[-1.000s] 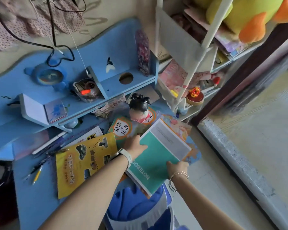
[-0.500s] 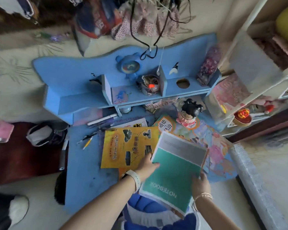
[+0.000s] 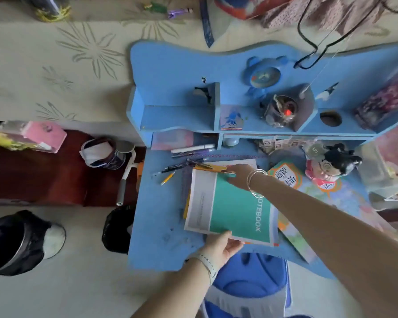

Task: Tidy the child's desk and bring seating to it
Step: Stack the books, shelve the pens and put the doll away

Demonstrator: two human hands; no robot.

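A teal notebook [image 3: 234, 212] lies on top of a yellow book and other papers on the blue child's desk [image 3: 156, 226]. My left hand [image 3: 223, 245] grips the stack at its near edge. My right hand [image 3: 238, 177] rests on the far edge of the stack, fingers on the yellow book's corner. Pens and pencils [image 3: 184, 164] lie scattered behind the stack. A colourful book with an orange-ringed label [image 3: 285, 177] and a doll with black hair [image 3: 331, 166] sit to the right. A blue chair [image 3: 251, 278] stands under the desk's near edge.
The desk's shelf holds a blue clock [image 3: 264, 76] and a cluttered jar [image 3: 282, 111]. Left of the desk are a dark red surface [image 3: 32, 175] with a pink box [image 3: 44, 136], a cup [image 3: 106, 152], a black bag [image 3: 117, 228] and a black-lined bin [image 3: 19, 242].
The view swung left over the desk. The teal notebook has been turned and set on top of the yellow book; my right hand moved to the far edge, my left to the near edge.
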